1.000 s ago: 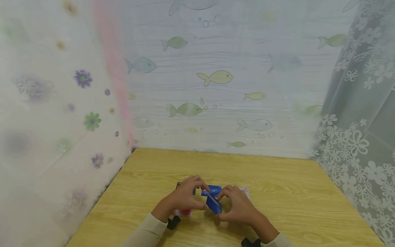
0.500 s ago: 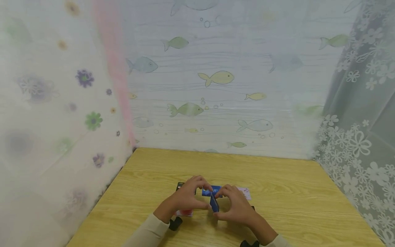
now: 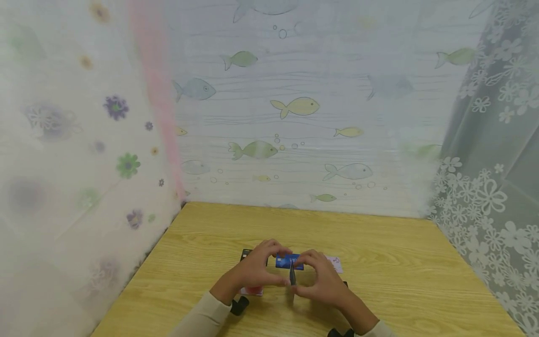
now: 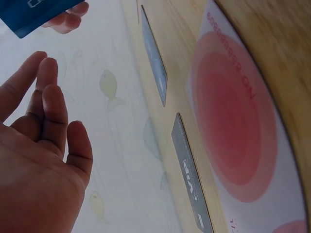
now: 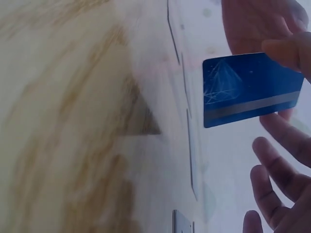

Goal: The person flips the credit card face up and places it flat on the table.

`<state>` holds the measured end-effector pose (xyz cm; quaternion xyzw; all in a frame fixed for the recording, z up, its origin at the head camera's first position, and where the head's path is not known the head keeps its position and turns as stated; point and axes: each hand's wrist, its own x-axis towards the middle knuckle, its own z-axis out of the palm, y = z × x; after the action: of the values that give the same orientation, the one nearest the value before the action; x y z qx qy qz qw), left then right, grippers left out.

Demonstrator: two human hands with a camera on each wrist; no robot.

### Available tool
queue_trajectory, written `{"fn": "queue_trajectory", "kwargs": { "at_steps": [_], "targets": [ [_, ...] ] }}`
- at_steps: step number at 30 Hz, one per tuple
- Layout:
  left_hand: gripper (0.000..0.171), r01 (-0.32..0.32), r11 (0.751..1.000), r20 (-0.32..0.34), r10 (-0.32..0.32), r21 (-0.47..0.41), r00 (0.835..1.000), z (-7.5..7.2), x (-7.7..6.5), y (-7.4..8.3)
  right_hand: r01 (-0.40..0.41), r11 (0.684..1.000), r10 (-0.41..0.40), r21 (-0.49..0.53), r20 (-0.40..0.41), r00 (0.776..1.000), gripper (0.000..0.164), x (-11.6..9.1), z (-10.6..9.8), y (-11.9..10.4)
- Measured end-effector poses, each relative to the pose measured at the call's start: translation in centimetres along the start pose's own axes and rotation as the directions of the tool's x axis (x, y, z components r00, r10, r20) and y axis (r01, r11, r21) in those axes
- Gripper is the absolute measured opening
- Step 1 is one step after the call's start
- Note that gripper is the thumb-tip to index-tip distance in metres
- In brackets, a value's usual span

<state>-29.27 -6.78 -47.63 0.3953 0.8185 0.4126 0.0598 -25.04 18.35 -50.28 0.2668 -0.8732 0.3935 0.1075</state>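
My right hand [image 3: 322, 281] pinches a blue card [image 5: 250, 90] by its edges between thumb and finger, the card standing on edge above the table. A pale stripe and a line drawing show on it in the right wrist view. From the head it appears as a thin dark edge. My left hand [image 3: 254, 267] is cupped on the card's other side, its fingers [image 4: 53, 111] loosely bent and apart from the card in the left wrist view. Behind the hands lies a blue card with white letters [image 3: 284, 263]; a black card [image 3: 246, 253] is partly hidden by the left hand.
A white card with red circles [image 4: 233, 116] lies under my left hand. To the right at the back is a white card with pinkish marks [image 3: 336, 263]. The wooden table [image 3: 379, 252] meets fish-patterned curtains behind. Black wrist pieces [image 3: 240, 305] sit below the sleeves.
The held card has turned between my hands, from its blue face showing to edge-on in the head view. Both hands have shifted only slightly; the cards on the table stay put.
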Motion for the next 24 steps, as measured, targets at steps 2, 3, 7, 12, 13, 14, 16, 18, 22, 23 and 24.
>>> {"fn": "queue_trajectory", "kwargs": {
  "at_steps": [2, 3, 7, 12, 13, 14, 16, 18, 22, 23, 24],
  "targets": [
    [0.073, 0.010, 1.000, 0.015, -0.010, -0.001, 1.000, 0.06, -0.05, -0.10, -0.007, 0.999, 0.007, 0.033, -0.012, 1.000, 0.047, 0.03, 0.00, 0.07],
    [0.074, 0.016, 1.000, 0.023, -0.016, 0.003, 1.000, 0.11, -0.06, -0.14, -0.011, 0.998, 0.012, 0.056, -0.017, 1.000, 0.048, 0.05, 0.00, 0.11],
    [0.072, 0.051, 0.998, 0.044, -0.053, 0.036, 0.998, 0.29, -0.14, -0.26, -0.023, 0.989, 0.028, 0.144, -0.037, 0.999, 0.045, 0.10, -0.05, 0.11],
    [0.063, 0.060, 0.994, 0.054, -0.065, 0.091, 0.996, 0.64, -0.09, -0.48, -0.030, 0.979, 0.039, 0.203, -0.041, 0.998, 0.044, 0.08, -0.23, -0.19],
    [0.060, 0.056, 0.994, 0.057, -0.061, 0.098, 0.997, 0.69, -0.07, -0.48, -0.032, 0.979, 0.041, 0.204, -0.042, 0.998, 0.044, 0.08, -0.23, -0.25],
    [0.056, 0.055, 0.993, 0.059, -0.061, 0.101, 0.996, 0.74, -0.07, -0.47, -0.035, 0.978, 0.044, 0.207, -0.042, 0.998, 0.044, 0.08, -0.22, -0.30],
    [0.051, 0.060, 0.993, 0.066, -0.067, 0.102, 0.996, 0.80, -0.08, -0.40, -0.036, 0.977, 0.046, 0.212, -0.042, 0.998, 0.044, 0.09, -0.20, -0.34],
    [0.048, 0.066, 0.993, 0.070, -0.072, 0.096, 0.995, 0.82, -0.11, -0.34, -0.029, 0.978, 0.038, 0.207, -0.044, 0.998, 0.044, 0.09, -0.12, -0.29],
    [0.044, 0.067, 0.994, 0.073, -0.074, 0.089, 0.995, 0.85, -0.05, -0.48, -0.001, 0.980, 0.012, 0.201, -0.050, 0.999, 0.044, 0.07, -0.02, -0.10],
    [0.044, 0.065, 0.993, 0.072, -0.072, 0.094, 0.995, 0.85, -0.01, -0.52, 0.006, 0.979, 0.004, 0.202, -0.052, 0.999, 0.044, 0.08, 0.00, -0.05],
    [0.043, 0.064, 0.993, 0.071, -0.071, 0.097, 0.995, 0.84, 0.02, -0.55, 0.010, 0.979, 0.001, 0.203, -0.054, 0.999, 0.044, 0.07, -0.01, -0.03]
  ]
}}
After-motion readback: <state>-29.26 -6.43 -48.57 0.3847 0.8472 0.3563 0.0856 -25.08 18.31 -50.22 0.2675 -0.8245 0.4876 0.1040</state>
